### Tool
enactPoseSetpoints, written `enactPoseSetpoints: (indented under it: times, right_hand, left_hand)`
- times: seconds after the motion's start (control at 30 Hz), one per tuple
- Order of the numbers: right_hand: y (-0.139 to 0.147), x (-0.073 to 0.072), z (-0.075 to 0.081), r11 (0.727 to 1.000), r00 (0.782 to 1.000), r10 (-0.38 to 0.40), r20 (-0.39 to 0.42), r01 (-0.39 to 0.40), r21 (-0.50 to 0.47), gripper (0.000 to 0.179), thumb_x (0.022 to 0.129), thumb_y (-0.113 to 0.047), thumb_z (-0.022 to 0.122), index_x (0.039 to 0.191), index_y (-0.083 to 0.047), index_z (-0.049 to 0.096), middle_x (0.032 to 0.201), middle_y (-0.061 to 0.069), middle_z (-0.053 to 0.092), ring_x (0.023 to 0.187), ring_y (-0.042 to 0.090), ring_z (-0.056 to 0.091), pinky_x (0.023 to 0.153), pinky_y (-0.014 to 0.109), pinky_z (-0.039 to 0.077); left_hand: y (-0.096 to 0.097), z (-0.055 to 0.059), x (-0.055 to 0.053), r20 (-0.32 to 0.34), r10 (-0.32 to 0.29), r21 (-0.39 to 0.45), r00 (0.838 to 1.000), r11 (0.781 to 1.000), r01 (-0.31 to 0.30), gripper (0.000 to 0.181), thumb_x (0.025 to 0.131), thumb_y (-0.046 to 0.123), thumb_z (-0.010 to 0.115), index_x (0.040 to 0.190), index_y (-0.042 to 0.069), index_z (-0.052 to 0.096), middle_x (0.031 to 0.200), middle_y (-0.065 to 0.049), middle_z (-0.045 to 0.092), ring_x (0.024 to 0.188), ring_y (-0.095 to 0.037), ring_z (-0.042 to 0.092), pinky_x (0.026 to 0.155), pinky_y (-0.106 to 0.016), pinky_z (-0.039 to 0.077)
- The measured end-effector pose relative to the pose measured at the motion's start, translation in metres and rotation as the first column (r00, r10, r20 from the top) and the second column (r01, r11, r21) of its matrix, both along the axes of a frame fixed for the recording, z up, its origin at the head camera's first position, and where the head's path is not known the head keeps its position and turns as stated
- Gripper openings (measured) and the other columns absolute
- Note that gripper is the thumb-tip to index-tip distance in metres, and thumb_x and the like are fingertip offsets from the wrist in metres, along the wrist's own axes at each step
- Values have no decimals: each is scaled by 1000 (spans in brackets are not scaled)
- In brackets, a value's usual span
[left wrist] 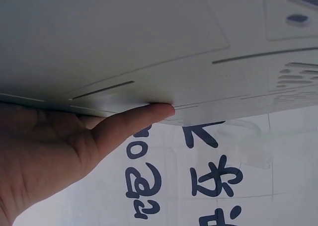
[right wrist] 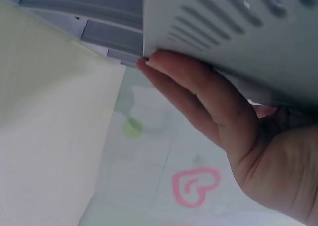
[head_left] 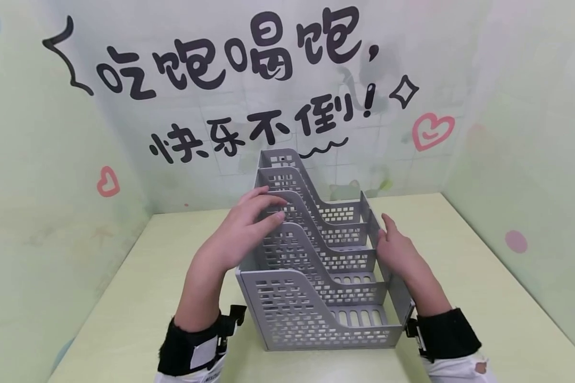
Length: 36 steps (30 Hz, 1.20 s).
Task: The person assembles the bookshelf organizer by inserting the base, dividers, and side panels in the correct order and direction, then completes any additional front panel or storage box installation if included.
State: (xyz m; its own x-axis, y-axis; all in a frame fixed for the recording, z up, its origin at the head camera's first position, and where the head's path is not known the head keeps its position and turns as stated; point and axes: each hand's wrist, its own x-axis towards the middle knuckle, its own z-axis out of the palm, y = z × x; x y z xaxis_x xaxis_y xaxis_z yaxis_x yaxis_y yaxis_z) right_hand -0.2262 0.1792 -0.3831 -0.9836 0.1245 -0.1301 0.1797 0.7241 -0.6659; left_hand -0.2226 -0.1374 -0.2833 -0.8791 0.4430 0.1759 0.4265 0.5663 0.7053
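Note:
A grey plastic file organizer (head_left: pixel 297 314) stands upright on the table, with slotted dividers that slope from a tall left end to a low right end. My left hand (head_left: pixel 241 229) lies at the tall left end, fingers spread near the divider tops. In the left wrist view the straight thumb (left wrist: pixel 134 121) rests along a smooth grey panel (left wrist: pixel 149 47), with the other fingers mostly hidden. At the low right end my right hand (head_left: pixel 397 252) touches the outer side. The right wrist view shows straight fingers (right wrist: pixel 198 82) against the slotted end panel (right wrist: pixel 248 52).
The pale table (head_left: pixel 460 255) extends on both sides of the organizer. Behind it a wall sheet (head_left: pixel 196 106) carries large black lettering and a pink heart (head_left: pixel 433 132). Pale side walls stand at left and right. Dark bands (head_left: pixel 448 335) circle both wrists.

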Motion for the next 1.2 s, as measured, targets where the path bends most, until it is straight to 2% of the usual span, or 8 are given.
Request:
enactPoseSetpoints:
  times: [0.2,0.3,0.4,0.57,0.7,0.83,1.07,1.2]
  right_hand:
    - [-3,2,-11,990,996,92,4,-92,104,70,116,-38,27,170,-2,1,148,44,50,126,56,63,99,67,56]
    - [-4,4,-13,985,993,117,-2,-116,127,84,114,-54,30,170,-1,-4,153,43,46,137,59,54,105,68,52]
    - [-3,4,-14,984,992,120,-28,-115,136,90,112,-61,31,169,1,0,166,40,30,145,63,42,110,74,45]
    - [-4,4,-28,978,994,107,-6,-104,180,89,110,-66,23,171,-3,5,176,30,7,157,63,18,115,89,23]
    - [-3,4,-45,981,994,105,31,-108,160,90,109,-69,21,172,-8,2,177,27,8,162,57,9,115,92,8]
    - [-5,0,-53,987,992,121,21,-122,102,90,110,-69,21,171,-5,2,174,31,17,161,57,13,114,93,10]
    - [-1,-6,-35,966,978,165,128,-186,177,95,108,-71,17,170,-1,0,175,33,-5,160,61,5,115,92,9]
    - [4,-32,-21,956,982,185,-35,-172,237,92,110,-68,22,170,0,5,177,27,-7,163,55,2,118,90,7]
  left_hand:
    - [1,0,-1,-8,-20,-20,1000,1000,20,49,107,36,53,145,7,62,173,-13,35,167,-32,16,131,-67,22]
    - [0,1,-2,-24,-37,-24,999,999,36,48,107,36,53,144,7,63,169,-13,43,167,-31,15,132,-67,21]
    - [0,2,-1,-34,-47,-34,998,998,46,48,107,37,53,144,7,63,167,-11,46,167,-31,15,132,-66,20]
    - [-1,2,0,-34,-54,-49,998,997,52,48,108,38,52,144,8,63,166,-11,47,167,-32,14,132,-67,19]
    - [-2,3,1,-35,-61,-55,998,997,59,48,109,39,51,144,9,63,167,-11,47,167,-32,14,132,-67,20]
    - [-5,3,1,-46,-54,-64,997,997,51,47,108,39,52,144,10,64,166,-11,47,167,-32,14,132,-68,20]
    - [-3,0,-1,-46,-57,-87,997,995,53,48,107,38,54,143,7,63,164,-12,51,167,-34,15,133,-66,19]
    - [-2,2,-1,-51,-52,-78,997,996,48,49,107,38,54,143,6,63,161,-12,54,167,-32,15,133,-65,19]
